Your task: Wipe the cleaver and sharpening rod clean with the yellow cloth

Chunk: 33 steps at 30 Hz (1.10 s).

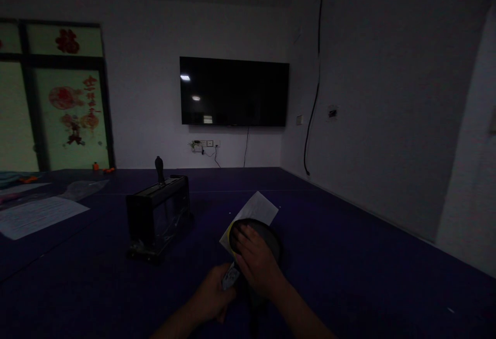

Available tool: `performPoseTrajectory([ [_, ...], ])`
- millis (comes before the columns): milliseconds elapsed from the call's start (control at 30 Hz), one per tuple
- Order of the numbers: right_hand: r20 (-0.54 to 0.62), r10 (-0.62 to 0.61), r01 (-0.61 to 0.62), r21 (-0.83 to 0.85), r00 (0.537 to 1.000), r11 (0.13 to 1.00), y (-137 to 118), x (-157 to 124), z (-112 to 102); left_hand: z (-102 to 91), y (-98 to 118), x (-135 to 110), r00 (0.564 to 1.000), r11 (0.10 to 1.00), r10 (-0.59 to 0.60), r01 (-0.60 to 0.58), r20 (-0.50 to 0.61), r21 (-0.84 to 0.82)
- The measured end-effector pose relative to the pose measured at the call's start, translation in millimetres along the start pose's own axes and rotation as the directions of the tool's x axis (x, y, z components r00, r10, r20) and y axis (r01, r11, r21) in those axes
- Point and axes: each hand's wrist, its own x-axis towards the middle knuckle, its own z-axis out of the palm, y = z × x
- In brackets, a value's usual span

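Observation:
A round dark frying pan [267, 234] is in front of me, low in the middle of the view. My left hand [212, 291] is closed around its handle [231, 277], which has a pale printed label or sleeve on it. Across the inside of the pan lies my right hand [256, 264], its fingers stretched out and close together on the dark surface. A white sheet or card [259, 207] with a yellow edge sticks out behind the pan's far rim. Dim light hides what is under the pan and under my right palm.
On the dark blue table [96, 287], a black box-shaped device [158, 215] with an upright knobbed handle stands left of the pan. Printed paper [39, 216] and clear plastic [83, 189] lie farther left. Small orange items [96, 166] are near the back edge.

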Motion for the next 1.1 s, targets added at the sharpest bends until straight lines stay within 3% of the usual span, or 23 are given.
performPoseTrajectory([
  [100,-0.032,-0.011,0.010,-0.020,0.999,1.000,1.0,1.6,0.4,-0.9,-1.6,-0.4,1.000,1.000,0.027,-0.027,0.012,0.002],
  [300,0.020,0.023,-0.022,-0.091,1.000,0.996,12.8,0.9,-4.0,0.2,5.6,-4.6,0.999,0.998,0.050,-0.051,0.023,0.044],
  [633,-0.082,0.092,-0.104,-0.162,0.992,0.981,31.7,-7.0,-3.0,1.4,7.2,-4.4,0.999,0.992,0.025,-0.029,0.033,0.122],
  [767,-0.075,0.061,-0.071,-0.140,0.995,0.988,25.5,-9.7,0.4,2.6,7.8,-3.5,1.000,0.992,0.012,-0.013,0.008,0.125],
  [933,0.051,0.011,-0.009,-0.044,0.999,0.999,6.1,-5.4,3.6,3.5,4.3,-1.0,0.999,1.000,0.019,-0.018,-0.045,0.026],
  [1100,0.030,0.010,-0.009,-0.035,0.999,0.999,-2.3,-3.1,5.1,3.2,3.7,0.4,0.998,0.999,0.047,-0.048,-0.037,-0.022],
])
